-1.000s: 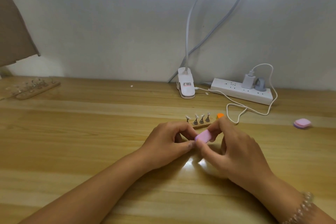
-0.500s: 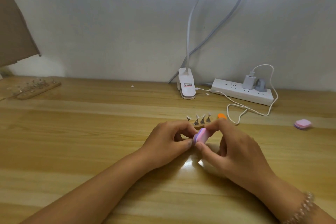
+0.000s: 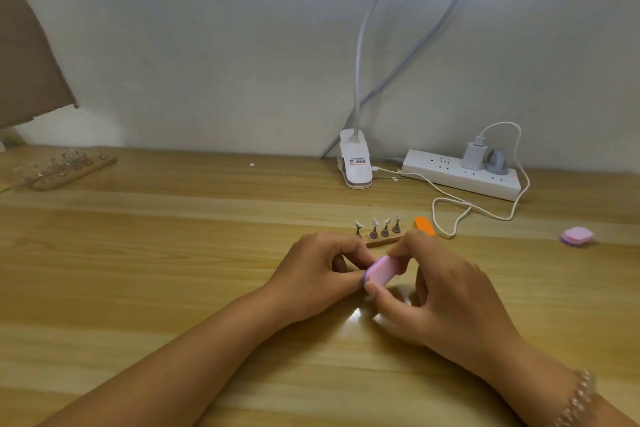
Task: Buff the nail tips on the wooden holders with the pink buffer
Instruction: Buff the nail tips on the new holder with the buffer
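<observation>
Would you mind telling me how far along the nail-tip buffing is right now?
Done: the tips are too small to judge. In hand: the right hand grips the pink buffer against the pinched fingers of the left hand; what they hold is hidden. Left: four nail tips stand on the near wooden holder, and the far holder seems to carry more.

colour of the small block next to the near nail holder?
The block is orange, clearest in the head view, just right of the holder.

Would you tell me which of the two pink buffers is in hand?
The central pink buffer, pinched by the right hand; the other pink buffer lies untouched at far right.
</observation>
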Available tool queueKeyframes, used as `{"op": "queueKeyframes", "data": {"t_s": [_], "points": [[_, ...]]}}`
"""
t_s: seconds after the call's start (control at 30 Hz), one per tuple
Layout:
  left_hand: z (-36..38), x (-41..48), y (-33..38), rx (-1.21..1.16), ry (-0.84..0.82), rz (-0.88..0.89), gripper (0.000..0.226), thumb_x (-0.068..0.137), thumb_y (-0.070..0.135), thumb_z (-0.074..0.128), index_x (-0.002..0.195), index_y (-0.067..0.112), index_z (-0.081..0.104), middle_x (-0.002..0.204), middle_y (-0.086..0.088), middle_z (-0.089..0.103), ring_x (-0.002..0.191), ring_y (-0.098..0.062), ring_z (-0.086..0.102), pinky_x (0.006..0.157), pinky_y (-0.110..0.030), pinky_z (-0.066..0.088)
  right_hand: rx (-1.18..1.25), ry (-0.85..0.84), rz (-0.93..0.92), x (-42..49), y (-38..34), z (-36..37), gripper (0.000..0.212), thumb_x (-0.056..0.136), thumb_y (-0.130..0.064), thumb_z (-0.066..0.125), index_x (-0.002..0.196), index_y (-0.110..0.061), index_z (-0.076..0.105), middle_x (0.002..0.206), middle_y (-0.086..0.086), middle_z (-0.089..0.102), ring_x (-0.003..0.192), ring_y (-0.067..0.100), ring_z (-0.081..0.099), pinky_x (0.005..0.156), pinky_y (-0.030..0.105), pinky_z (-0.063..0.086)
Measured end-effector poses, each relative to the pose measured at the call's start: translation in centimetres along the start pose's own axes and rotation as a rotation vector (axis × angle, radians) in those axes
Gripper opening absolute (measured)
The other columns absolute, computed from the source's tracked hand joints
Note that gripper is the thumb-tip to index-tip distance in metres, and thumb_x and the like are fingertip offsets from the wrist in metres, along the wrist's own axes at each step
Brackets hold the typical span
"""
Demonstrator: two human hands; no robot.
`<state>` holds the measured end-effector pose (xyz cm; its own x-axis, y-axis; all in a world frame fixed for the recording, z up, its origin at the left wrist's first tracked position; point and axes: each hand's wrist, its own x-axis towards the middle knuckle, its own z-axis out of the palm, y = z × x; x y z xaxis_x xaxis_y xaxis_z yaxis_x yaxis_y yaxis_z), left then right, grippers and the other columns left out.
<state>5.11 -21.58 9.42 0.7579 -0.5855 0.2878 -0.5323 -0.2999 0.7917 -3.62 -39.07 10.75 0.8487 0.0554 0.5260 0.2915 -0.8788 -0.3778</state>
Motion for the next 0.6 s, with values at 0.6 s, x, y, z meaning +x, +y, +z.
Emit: {"op": "queueKeyframes", "data": {"t_s": [0.6], "points": [[-0.09, 0.01, 0.00, -0.021, 0.015, 0.017, 0.010, 0.081, 0.010, 0.079, 0.085, 0.018, 0.079, 0.072, 0.020, 0.069, 0.056, -0.004, 0.053, 0.056, -0.024, 0.039, 0.027, -0.033, 0.024, 0.03, 0.36, 0.14, 0.033, 0.078, -0.060, 0.057, 0.093, -0.031, 0.052, 0.082, -0.018, 0.056, 0.057, 0.006, 0.049, 0.051, 0.026, 0.041]]}}
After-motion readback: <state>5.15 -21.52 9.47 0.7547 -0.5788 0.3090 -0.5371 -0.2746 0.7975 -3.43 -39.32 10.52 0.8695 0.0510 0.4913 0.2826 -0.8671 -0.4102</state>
